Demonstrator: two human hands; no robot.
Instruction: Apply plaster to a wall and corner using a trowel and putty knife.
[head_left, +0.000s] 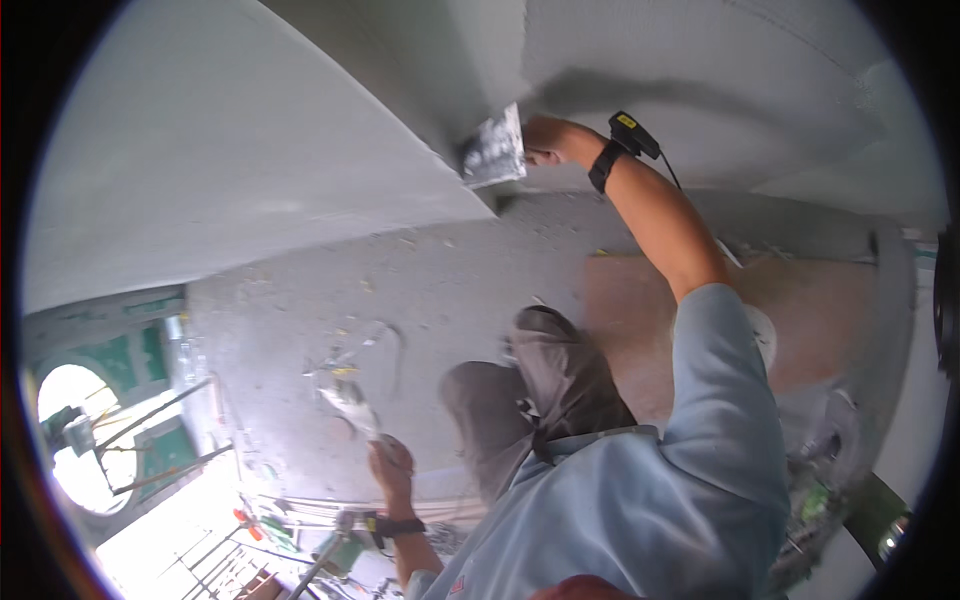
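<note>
My right hand [556,140], a black wrist-worn device behind it, is closed on a wide metal trowel [494,148] smeared with white filler. The blade lies at the inner corner beside the lower edge of a grey plastered wall [200,130]; the hand hides its handle. Lower left, over the grey floor, my left hand [390,465] is closed around the handle of a putty knife [350,400] whose blade carries pale material and is somewhat blurred. My grey-trousered legs are bent below me.
A brown board [630,320] lies on the debris-speckled floor [260,350] at right. Far left are green panels [160,440] with a bright round opening and metal bars [200,460]. Cables and scattered clutter [810,500] lie along the lower edges.
</note>
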